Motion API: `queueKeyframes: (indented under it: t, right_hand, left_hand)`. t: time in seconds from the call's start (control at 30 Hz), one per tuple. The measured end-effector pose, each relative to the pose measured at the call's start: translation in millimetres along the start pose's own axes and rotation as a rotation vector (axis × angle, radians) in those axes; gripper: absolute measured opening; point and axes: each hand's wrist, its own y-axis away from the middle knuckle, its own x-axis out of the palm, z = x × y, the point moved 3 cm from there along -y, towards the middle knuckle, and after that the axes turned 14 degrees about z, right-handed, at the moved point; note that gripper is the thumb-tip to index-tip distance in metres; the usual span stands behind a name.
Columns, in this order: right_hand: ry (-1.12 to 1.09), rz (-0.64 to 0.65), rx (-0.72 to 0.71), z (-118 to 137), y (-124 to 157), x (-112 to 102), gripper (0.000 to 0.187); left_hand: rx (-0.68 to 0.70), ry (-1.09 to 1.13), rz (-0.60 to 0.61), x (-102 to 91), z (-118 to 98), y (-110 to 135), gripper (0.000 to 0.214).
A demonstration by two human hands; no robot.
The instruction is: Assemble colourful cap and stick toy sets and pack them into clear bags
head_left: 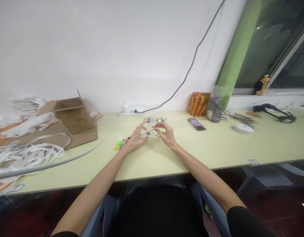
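Over the table, my right hand pinches one end of a thin blue stick between thumb and fingertips. My left hand curves around the stick's other end, its thumb and fingers apart. A small dark blue piece shows by the stick between my hands; whether they are joined I cannot tell. Under my right hand lie some red sticks. Beside my left wrist is a pile of small colourful plastic parts, green, yellow, white and black. More small coloured parts lie just beyond my fingers, partly hidden.
A power strip with a dark cable sits against the wall. An open cardboard box and heaped white straps are at left, with a grey cable crossing. To the right are a phone, striped bag and white roll.
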Motion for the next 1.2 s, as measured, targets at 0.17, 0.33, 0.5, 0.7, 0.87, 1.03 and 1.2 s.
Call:
queueKeyframes:
  t: [0.17, 0.33, 0.5, 0.7, 0.87, 1.03, 1.2]
  right_hand:
    - [0.235, -0.096, 0.088, -22, -6, -33, 0.018]
    - [0.380, 0.427, 0.135, -55, -6, -38, 0.007]
    - [0.522, 0.592, 0.117, -67, 0, -26, 0.010]
    - [0.581, 0.550, 0.075, -63, 0, -25, 0.009]
    - [0.390, 0.179, 0.049, -39, -8, -42, 0.013]
    - [-0.111, -0.087, 0.128, -23, -11, -48, 0.025]
    - [-0.313, 0.026, 0.146, -17, -9, -28, 0.030]
  left_hand:
    - [-0.073, 0.108, -0.089, -6.0, 3, 0, 0.078]
    - [-0.096, 0.105, -0.081, -5.7, 9, 0, 0.079]
    - [-0.074, 0.050, -0.049, -3.2, 6, 1, 0.081]
    - [-0.026, -0.015, 0.019, -0.6, 1, 2, 0.083]
    - [-0.028, -0.033, 0.030, 0.8, 4, 3, 0.085]
    - [-0.031, -0.026, 0.011, 1.0, 5, 3, 0.085]
    - [-0.019, -0.004, 0.017, 3.2, 4, 2, 0.083]
